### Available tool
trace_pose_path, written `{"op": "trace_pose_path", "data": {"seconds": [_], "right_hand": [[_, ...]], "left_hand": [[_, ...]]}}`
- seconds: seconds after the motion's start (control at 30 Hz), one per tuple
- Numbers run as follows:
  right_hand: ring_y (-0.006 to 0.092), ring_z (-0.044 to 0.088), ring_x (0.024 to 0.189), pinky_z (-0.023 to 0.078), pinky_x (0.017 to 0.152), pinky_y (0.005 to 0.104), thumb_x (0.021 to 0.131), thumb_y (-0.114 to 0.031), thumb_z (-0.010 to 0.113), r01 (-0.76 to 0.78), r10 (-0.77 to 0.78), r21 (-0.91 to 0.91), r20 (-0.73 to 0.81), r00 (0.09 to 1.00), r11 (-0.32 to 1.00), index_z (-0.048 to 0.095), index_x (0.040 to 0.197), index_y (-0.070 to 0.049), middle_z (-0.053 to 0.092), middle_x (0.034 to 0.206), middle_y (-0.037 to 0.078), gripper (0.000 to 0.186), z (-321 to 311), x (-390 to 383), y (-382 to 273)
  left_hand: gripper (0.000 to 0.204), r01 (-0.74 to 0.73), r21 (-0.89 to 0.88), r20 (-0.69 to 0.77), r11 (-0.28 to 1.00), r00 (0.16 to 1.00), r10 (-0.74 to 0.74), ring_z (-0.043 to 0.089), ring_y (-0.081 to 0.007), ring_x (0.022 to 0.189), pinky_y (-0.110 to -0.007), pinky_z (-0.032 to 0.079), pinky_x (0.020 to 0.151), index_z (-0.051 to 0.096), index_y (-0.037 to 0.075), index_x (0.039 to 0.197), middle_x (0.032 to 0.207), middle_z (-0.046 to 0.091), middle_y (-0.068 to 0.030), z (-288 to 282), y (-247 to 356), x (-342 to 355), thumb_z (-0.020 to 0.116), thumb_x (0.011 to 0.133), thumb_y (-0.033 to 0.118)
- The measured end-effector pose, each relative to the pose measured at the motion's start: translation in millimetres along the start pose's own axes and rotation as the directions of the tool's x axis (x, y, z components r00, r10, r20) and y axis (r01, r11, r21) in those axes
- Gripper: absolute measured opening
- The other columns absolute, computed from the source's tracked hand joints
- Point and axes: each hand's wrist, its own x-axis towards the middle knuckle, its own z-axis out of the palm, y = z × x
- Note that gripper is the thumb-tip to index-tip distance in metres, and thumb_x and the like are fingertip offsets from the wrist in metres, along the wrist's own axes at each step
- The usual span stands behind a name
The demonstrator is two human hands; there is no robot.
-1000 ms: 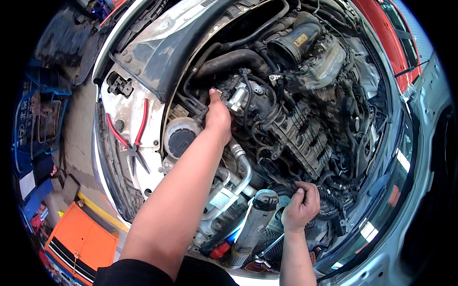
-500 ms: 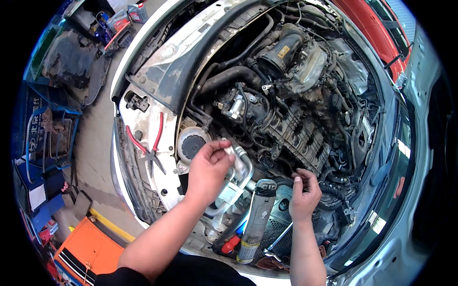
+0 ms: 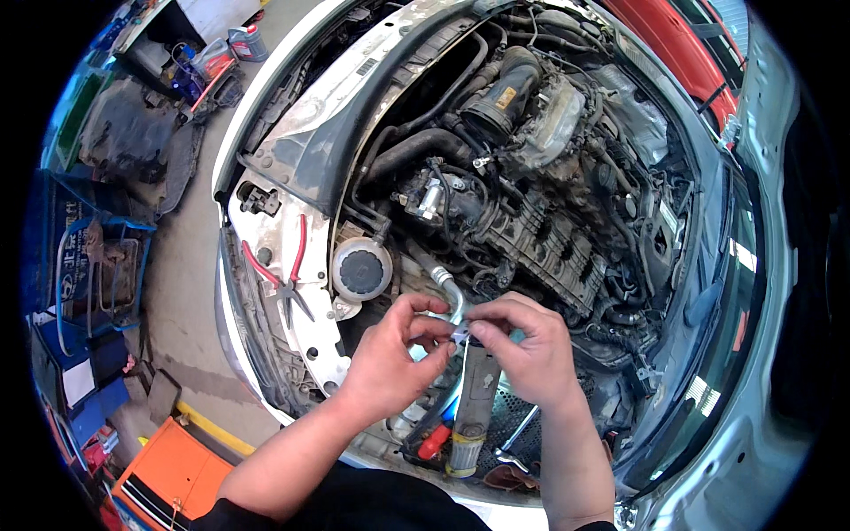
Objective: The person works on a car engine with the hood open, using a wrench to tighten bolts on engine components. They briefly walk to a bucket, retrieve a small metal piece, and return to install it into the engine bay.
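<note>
Over the front of an open engine bay, my left hand (image 3: pixel 394 358) and my right hand (image 3: pixel 529 351) meet with fingertips pinched. Between them is a small pale piece (image 3: pixel 459 334), too small to name. Just under my right fingers stands a slim grey work light (image 3: pixel 478 380), its upper end partly hidden by them. A silver metal pipe (image 3: pixel 453 295) runs up behind the fingertips. Beside the work light lie a chrome ratchet-like tool (image 3: pixel 515 440) and a red-ended object (image 3: pixel 434 441).
Red-handled pliers (image 3: pixel 285 281) rest on the white front panel, left of a round black reservoir cap (image 3: pixel 362 273). The engine (image 3: pixel 540 248) fills the bay's middle. An orange cabinet (image 3: pixel 173 469) and a blue cart (image 3: pixel 106 265) stand on the floor at left.
My right hand has moved left and up to meet my left hand, which came slightly down and right. Both now pinch at one small piece above the work light. The view shifted slightly.
</note>
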Motion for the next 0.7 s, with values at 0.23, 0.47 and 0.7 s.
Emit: {"op": "trace_pose_path", "data": {"seconds": [0.23,0.47,0.7], "right_hand": [[0.0278,0.078,0.085,0.062,0.078,0.0364,0.090,0.000,0.079,0.206,-0.233,-0.116,-0.305,0.923,0.972,0.075,0.104,0.001,0.079,0.096,0.015,0.014,1.3,-6.2,14.9],[0.0326,0.077,0.091,0.061,0.082,0.0409,0.083,0.004,0.082,0.427,-0.495,-0.313,-0.180,0.850,0.848,0.074,0.102,-0.003,0.079,0.101,0.013,0.022,10.1,-1.6,24.7],[0.0347,0.074,0.111,0.057,0.100,0.0441,0.092,-0.013,0.080,0.086,-0.196,-0.296,-0.366,0.910,0.951,0.070,0.130,0.000,0.077,0.118,0.017,0.042,-16.6,-12.3,63.6]], "left_hand": [[0.036,0.192,-0.386,-0.038,0.902,0.974,-0.223,0.075,-0.0196,0.105,-0.033,0.060,0.090,0.059,-0.002,0.136,0.125,0.076,-0.0159,-13.1,-15.0,13.8,0.068,0.111,0.020],[0.039,0.407,-0.817,0.399,0.408,0.910,-0.110,0.070,-0.0132,0.099,-0.030,0.059,0.089,0.060,-0.001,0.146,0.129,0.075,-0.0125,0.5,-15.5,43.2,0.057,0.117,0.025],[0.026,0.274,-0.733,0.040,0.623,0.931,-0.363,0.072,-0.0200,0.098,-0.035,0.063,0.090,0.055,-0.001,0.131,0.123,0.072,-0.0168,7.6,-41.1,104.6,0.048,0.119,0.021]]}}
